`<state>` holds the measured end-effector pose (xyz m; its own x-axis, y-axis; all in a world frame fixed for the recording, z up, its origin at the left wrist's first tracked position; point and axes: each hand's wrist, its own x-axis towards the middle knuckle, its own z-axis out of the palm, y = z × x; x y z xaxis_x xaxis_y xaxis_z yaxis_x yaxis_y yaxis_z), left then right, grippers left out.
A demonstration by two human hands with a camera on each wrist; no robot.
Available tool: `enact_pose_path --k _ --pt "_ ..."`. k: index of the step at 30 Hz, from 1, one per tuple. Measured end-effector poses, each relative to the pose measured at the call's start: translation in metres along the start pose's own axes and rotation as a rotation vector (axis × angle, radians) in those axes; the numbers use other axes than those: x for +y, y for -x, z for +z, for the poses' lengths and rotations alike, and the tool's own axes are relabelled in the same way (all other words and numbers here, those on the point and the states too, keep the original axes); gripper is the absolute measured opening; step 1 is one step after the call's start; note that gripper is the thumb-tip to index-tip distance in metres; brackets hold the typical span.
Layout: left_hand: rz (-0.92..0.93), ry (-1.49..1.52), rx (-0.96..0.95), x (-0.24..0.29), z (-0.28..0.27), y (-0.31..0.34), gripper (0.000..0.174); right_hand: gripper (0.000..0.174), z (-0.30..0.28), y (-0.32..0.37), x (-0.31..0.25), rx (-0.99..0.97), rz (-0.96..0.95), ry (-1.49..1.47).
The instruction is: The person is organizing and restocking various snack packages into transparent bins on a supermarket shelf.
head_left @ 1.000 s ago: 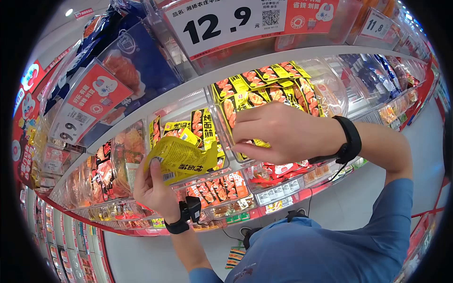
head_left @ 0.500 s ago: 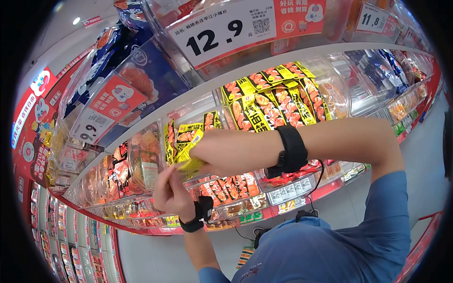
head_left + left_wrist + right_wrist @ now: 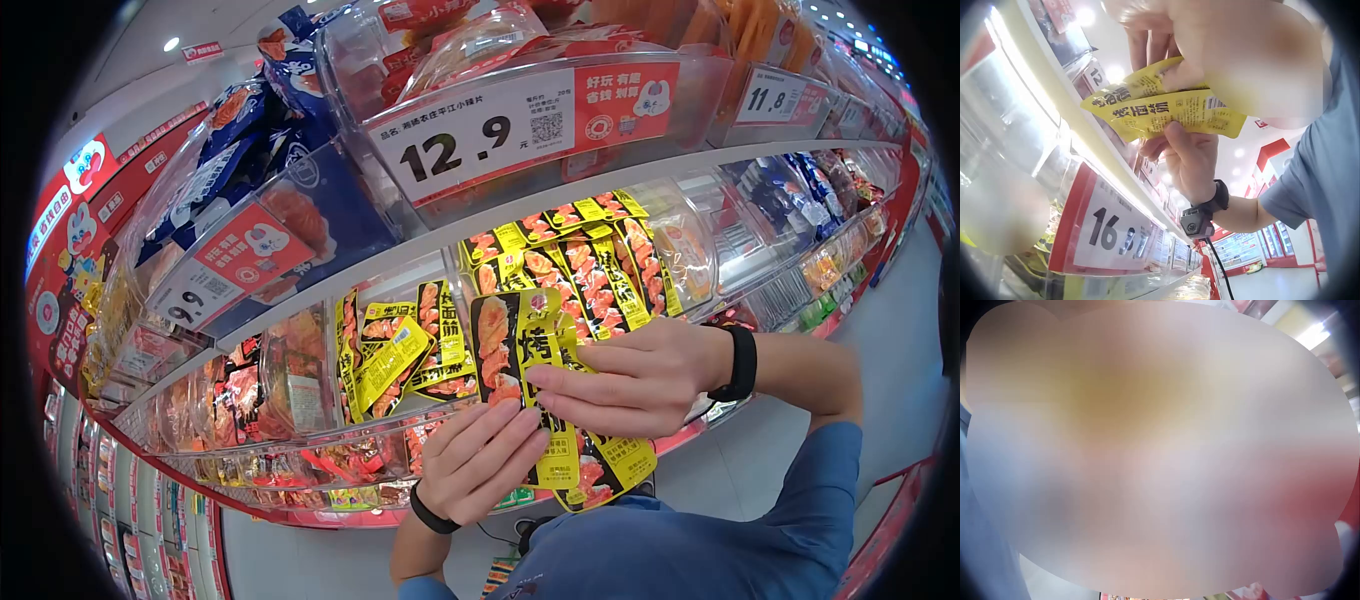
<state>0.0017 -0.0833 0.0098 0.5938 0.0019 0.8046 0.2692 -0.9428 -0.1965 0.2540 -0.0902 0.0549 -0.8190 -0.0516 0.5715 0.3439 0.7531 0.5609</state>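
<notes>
Two black-and-yellow food packets overlap between both hands in the head view: the front packet (image 3: 497, 345) stands nearly upright, its printed food picture showing, and the second packet (image 3: 622, 468) fans out behind it, low on the right. My left hand (image 3: 478, 462) grips the front packet's lower left side, fingers across its face. From the right, my right hand (image 3: 635, 382) pinches the packets, fingers over the front. The left wrist view shows the yellow backs (image 3: 1160, 112), with the right hand's thumb (image 3: 1180, 142) pressed on them. Blur covers most of the right wrist view.
Clear bins of similar packets (image 3: 590, 270) lie just beyond the hands, with a smaller group (image 3: 395, 355) to the left. Above runs a white shelf edge (image 3: 420, 245) with price cards (image 3: 470, 140). Lower bins (image 3: 350, 460) curve beneath.
The right hand has come back from the bin to the left hand. Both hands now hold packets, fronts showing, further right than the single packet the left hand held earlier.
</notes>
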Motion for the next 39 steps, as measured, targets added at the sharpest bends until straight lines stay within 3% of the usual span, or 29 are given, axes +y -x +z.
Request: enact_pose_path --k 3,7,11,15,19,20,29,35,39 --pt "-0.003 0.020 0.021 -0.005 0.014 -0.009 0.030 0.032 -0.005 0.015 0.004 0.007 0.031 0.040" --pt "-0.074 0.005 0.185 -0.014 0.033 -0.014 0.031 0.038 -0.025 0.041 0.014 -0.084 0.269 0.146" --pt "-0.125 -0.014 0.171 -0.012 0.051 -0.037 0.029 0.052 -0.038 0.062 0.032 -0.312 0.542 0.215" --pt "-0.153 -0.082 0.221 -0.010 0.063 -0.043 0.029 0.045 -0.041 0.070 0.048 -0.478 0.442 0.314" --pt "-0.188 -0.037 0.217 -0.013 0.071 -0.043 0.040 0.040 -0.039 0.083 0.052 -0.500 0.429 0.396" --pt "-0.188 -0.020 0.221 -0.014 0.073 -0.042 0.044 0.039 -0.037 0.082 0.052 -0.621 0.491 0.391" --pt "-0.199 -0.001 0.208 -0.012 0.071 -0.045 0.042 0.040 -0.052 0.081 0.035 -0.753 0.649 0.264" --pt "-0.140 -0.016 0.221 -0.004 0.086 -0.056 0.035 0.037 -0.026 0.078 0.035 -0.491 0.645 0.233" --pt "-0.133 0.003 0.200 0.000 0.092 -0.062 0.033 0.038 -0.016 0.090 0.035 -0.547 0.646 0.222"
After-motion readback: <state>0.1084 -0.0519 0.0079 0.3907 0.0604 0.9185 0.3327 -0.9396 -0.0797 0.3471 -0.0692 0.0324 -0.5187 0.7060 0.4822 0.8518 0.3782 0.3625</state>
